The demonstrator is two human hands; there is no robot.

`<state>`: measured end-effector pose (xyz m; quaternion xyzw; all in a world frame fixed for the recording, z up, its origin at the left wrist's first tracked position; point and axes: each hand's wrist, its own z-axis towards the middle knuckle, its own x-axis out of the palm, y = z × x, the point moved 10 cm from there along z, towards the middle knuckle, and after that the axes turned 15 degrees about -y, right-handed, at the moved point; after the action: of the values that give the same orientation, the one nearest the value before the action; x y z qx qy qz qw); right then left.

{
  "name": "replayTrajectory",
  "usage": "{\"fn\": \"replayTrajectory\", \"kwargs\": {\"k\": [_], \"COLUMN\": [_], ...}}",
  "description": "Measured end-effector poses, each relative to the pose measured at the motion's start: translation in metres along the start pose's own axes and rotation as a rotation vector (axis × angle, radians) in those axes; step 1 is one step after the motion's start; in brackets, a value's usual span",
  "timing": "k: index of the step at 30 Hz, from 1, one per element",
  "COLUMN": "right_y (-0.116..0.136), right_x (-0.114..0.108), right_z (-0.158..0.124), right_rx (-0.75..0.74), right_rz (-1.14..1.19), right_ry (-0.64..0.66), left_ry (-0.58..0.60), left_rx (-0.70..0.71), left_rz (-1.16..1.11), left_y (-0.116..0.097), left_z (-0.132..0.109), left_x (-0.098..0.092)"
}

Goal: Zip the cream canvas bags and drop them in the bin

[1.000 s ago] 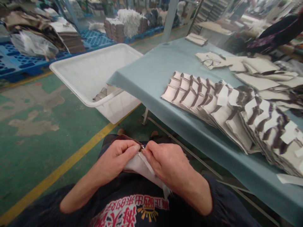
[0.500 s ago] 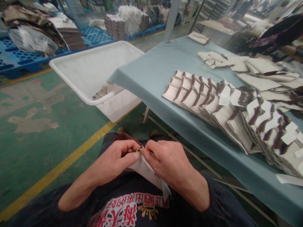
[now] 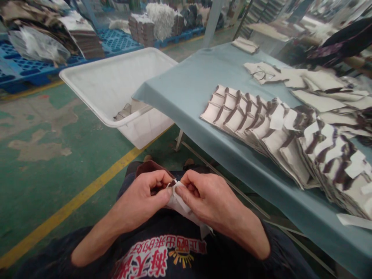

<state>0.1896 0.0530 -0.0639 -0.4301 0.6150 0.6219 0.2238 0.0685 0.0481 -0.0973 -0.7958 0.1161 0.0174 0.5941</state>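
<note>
Evidently, the latest change was confined to the lower centre of the frame; the large items kept their positions. The blue-covered table (image 3: 174,85) occupied the centre and right of the frame, its near corner overlapping the mouth of the white bin (image 3: 145,132) at upper left of centre. That overlap partly obstructed access to the bin. On the table, the overlapping row of pale pieces (image 3: 273,141) extended from centre to the right edge, with loose pale pieces (image 3: 319,101) behind it. Both lay clear of the hands.

At lower centre, the left hand (image 3: 148,190) and the right hand (image 3: 206,193) worked close together, fingertips nearly meeting. Between them was the folded piece (image 3: 180,204), pale in front, with a brown flap (image 3: 148,167) beyond the left hand. The left thumb and forefinger pinched its upper edge, as half a second earlier. The right fingers had risen and rounded, and the white strip (image 3: 176,188) now showed, pinched at their tips. Presumably, the right grip had been reset while the left steadied the edge. Fingers partly hid the contact point.
</note>
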Motion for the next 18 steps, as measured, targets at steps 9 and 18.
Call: {"fn": "replayTrajectory", "kwargs": {"k": [9, 18], "right_y": [-0.006, -0.014], "right_x": [0.003, 0.016], "right_z": [-0.001, 0.0], "right_rx": [0.063, 0.155], "right_rz": [0.277, 0.558], "right_ry": [-0.024, 0.076], "left_ry": [-0.037, -0.037], "left_rx": [0.022, 0.076], "left_rz": [-0.008, 0.05], "left_y": [-0.005, -0.004], "left_z": [-0.002, -0.009], "left_x": [-0.004, -0.007]}}
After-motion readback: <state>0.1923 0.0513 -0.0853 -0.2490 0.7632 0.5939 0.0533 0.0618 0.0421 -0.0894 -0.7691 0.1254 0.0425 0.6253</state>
